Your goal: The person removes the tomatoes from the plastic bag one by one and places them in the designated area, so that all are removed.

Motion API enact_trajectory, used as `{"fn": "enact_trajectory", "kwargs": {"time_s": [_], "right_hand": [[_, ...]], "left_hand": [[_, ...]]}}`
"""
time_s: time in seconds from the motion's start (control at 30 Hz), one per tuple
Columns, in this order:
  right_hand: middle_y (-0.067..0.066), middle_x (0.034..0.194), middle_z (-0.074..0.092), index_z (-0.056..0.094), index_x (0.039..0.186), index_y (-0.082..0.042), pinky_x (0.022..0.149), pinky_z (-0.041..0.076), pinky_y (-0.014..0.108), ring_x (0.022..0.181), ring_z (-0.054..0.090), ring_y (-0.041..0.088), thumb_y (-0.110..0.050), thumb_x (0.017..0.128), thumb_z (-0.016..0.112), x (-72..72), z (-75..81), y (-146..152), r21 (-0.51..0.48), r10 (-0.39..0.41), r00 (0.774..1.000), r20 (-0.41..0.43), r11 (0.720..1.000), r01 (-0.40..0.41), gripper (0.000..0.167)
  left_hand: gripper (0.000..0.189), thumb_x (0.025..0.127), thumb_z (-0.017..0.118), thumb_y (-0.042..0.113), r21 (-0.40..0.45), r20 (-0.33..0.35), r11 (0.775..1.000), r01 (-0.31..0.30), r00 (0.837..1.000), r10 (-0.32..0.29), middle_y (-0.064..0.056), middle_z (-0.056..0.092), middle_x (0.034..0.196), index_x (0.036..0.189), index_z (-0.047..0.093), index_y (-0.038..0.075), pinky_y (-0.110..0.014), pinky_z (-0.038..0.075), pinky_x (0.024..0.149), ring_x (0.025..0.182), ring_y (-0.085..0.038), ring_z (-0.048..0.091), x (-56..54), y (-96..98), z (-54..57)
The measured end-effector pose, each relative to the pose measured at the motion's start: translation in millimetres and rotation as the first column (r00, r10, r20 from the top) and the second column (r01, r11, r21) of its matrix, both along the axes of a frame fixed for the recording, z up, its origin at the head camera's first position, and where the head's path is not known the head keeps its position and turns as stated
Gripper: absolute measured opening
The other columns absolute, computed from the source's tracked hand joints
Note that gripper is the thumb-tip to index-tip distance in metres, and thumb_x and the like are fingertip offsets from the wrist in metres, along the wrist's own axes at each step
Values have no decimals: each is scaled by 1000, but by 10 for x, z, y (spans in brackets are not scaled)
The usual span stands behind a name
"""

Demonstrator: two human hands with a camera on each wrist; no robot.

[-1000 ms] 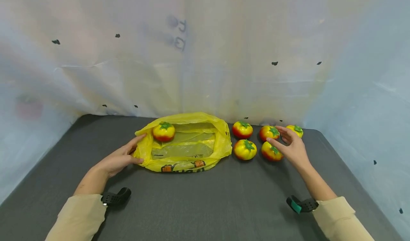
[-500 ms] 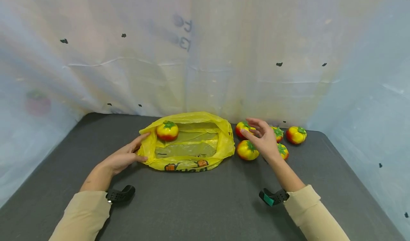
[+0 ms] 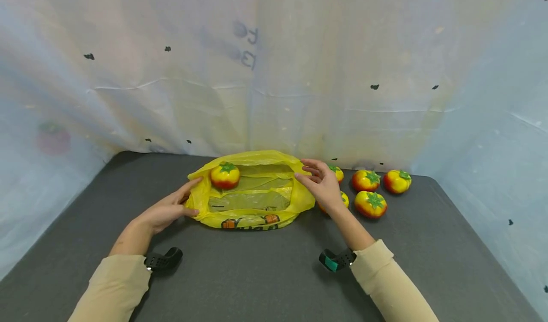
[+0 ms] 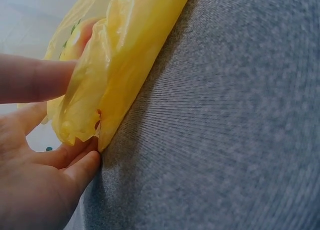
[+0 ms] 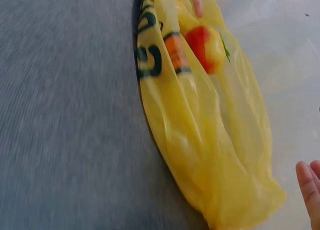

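Observation:
A yellow plastic bag (image 3: 301, 199) lies with its mouth held wide, dark print along its near side. Inside its left end sits a glossy red-and-yellow toy tomato (image 3: 224, 176) with a green star-shaped top. My left hand (image 3: 160, 213) holds the bag's left end; in the left wrist view the thumb and fingers spread about the plastic (image 4: 132, 49). At the bag's right rim is my right hand (image 3: 324, 189), fingers loosely bent and nothing between them. The right wrist view shows its fingers (image 5: 310, 190) apart from the bag.
Several similar toy tomatoes stand right of the bag, among them a near one (image 3: 370, 205), a middle one (image 3: 365, 180) and a far right one (image 3: 397, 181). My right hand partly covers two others. A pale sheet (image 3: 282, 112) hangs behind the dark table (image 3: 239, 274).
My right hand has moved left from above the right-hand tomatoes to the bag's right rim. The left hand stays at the bag's left end. The tomatoes keep their places.

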State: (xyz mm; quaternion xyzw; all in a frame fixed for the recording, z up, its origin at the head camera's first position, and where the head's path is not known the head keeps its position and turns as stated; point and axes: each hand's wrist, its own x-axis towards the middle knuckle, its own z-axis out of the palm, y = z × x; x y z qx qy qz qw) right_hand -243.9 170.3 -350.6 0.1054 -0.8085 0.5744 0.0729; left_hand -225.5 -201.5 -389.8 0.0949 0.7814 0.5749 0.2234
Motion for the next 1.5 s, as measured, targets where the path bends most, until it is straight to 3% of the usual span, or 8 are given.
{"fn": "enact_trajectory", "kwargs": {"time_s": [0.5, 0.87, 1.23, 1.5], "right_hand": [[11, 132, 57, 60, 127, -5, 98, 46, 46, 119, 55, 31, -20, 88, 69, -94, -115, -567, 29, 77, 997, 18, 997, -78, 43], [15, 133, 56, 60, 127, -5, 101, 45, 44, 120, 54, 32, -20, 88, 69, -121, -158, -943, -5, 145, 987, 64, 989, -145, 42], [8, 141, 51, 57, 133, -12, 102, 44, 44, 129, 46, 32, -24, 87, 70, -154, -168, -1200, 38, 209, 971, 118, 976, -215, 49], [6, 143, 49, 55, 136, -14, 104, 41, 46, 134, 41, 33, -25, 85, 72, -232, -221, -1341, 89, 194, 970, 148, 974, -208, 55]], "left_hand": [[96, 87, 62, 3, -4, 4, 1000, -20, 1000, 20, -19, -16, 159, 156, -2, 23, -66, 5, 110, 144, -45, -9, 55, 28, -45], [95, 88, 62, 5, 1, -11, 1000, -19, 1000, 19, -16, -17, 159, 156, -1, 23, -67, 2, 110, 144, -44, -13, 89, 25, 7], [95, 88, 61, 4, -7, 8, 1000, -25, 1000, 25, -17, -17, 159, 156, -2, 23, -67, 3, 110, 144, -44, -12, 111, 9, 57], [95, 87, 61, 2, 19, 7, 1000, -21, 1000, 21, -18, -13, 159, 156, -1, 22, -65, 5, 112, 145, -43, -6, 113, 34, 43]]}}
